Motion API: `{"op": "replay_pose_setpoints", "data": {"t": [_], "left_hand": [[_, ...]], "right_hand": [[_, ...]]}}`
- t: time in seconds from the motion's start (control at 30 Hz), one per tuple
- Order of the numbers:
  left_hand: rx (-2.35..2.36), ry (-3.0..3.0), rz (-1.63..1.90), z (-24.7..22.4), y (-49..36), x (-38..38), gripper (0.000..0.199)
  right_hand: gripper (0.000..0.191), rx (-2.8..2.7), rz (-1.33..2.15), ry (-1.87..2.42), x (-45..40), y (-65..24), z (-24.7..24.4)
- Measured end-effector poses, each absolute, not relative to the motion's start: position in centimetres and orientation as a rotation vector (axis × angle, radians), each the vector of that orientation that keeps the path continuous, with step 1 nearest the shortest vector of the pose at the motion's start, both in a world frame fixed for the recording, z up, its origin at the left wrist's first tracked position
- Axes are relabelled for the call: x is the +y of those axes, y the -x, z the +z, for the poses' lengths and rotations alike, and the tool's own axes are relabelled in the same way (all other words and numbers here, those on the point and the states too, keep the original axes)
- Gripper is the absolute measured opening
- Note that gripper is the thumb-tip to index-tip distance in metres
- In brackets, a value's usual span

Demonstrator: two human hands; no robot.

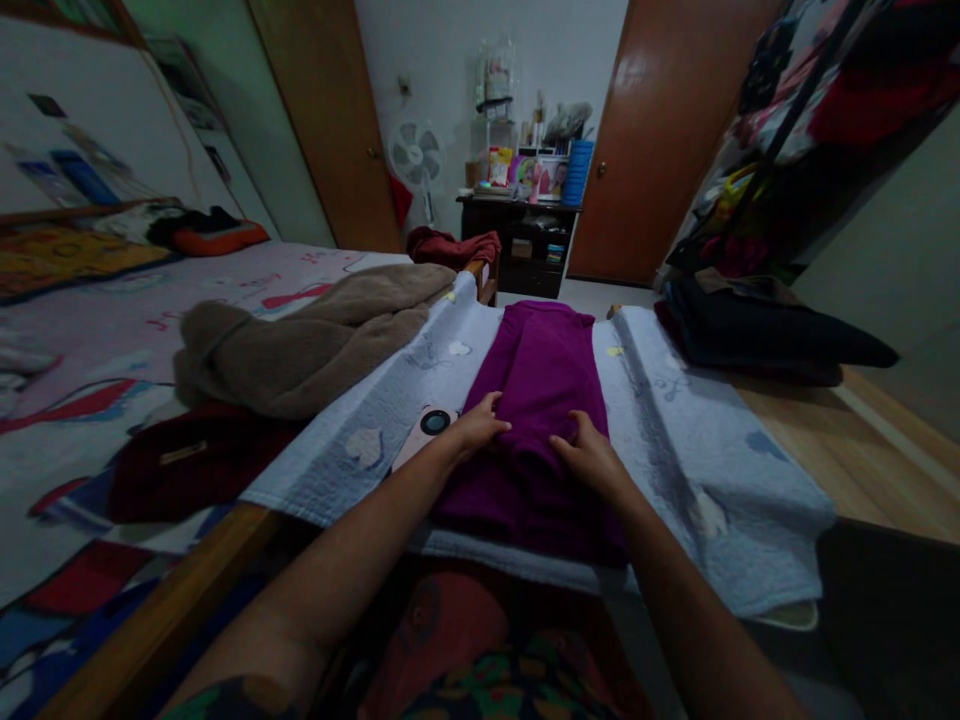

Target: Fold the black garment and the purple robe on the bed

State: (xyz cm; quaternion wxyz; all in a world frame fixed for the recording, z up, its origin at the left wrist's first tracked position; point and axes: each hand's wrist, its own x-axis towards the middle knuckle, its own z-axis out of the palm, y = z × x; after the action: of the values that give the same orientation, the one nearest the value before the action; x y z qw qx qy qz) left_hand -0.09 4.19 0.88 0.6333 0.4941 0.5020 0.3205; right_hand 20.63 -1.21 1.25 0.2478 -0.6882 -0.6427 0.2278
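A purple garment (pixel 551 370) lies lengthwise on a light blue patterned cloth (pixel 652 420), wrinkled between my hands. My left hand (pixel 480 428) rests at its left side, thumb and fingers apart, touching the fabric. On the right part of the garment is my right hand (pixel 589 455), its thumb and index finger spread and the other fingers curled out of sight. Partly behind my left forearm, a pale phone (pixel 416 440) with a round dark camera ring lies on the cloth.
A brown fleecy garment (pixel 322 340) and a dark red one (pixel 202 460) lie on the bed (pixel 217 270) at left. Dark folded clothes (pixel 765 325) are stacked at right on a wooden surface (pixel 855 450). Farther back are a fan (pixel 416 155) and a dark cabinet (pixel 517 240).
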Motion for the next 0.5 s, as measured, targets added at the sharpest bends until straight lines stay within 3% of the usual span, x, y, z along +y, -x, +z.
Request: {"op": "replay_pose_setpoints", "data": {"t": [0.13,0.3,0.37,0.5], "left_hand": [[1.008,-1.146,0.851,1.5,0.6,3.2,0.089],[1.057,-1.312,0.789,1.2,2.3,2.3,0.052],[1.135,-1.402,0.751,1.0,2.9,2.0,0.045],[1.197,-1.456,0.646,1.3,3.3,1.2,0.057]], "right_hand": [[0.061,-1.596,0.720,1.670,-1.4,-19.9,0.9],[0.062,-1.510,0.866,1.554,-2.2,-18.6,0.5],[0.061,-1.526,0.898,1.559,-2.4,-18.3,0.3],[0.057,-1.590,0.842,1.524,-2.3,-18.1,0.2]]}}
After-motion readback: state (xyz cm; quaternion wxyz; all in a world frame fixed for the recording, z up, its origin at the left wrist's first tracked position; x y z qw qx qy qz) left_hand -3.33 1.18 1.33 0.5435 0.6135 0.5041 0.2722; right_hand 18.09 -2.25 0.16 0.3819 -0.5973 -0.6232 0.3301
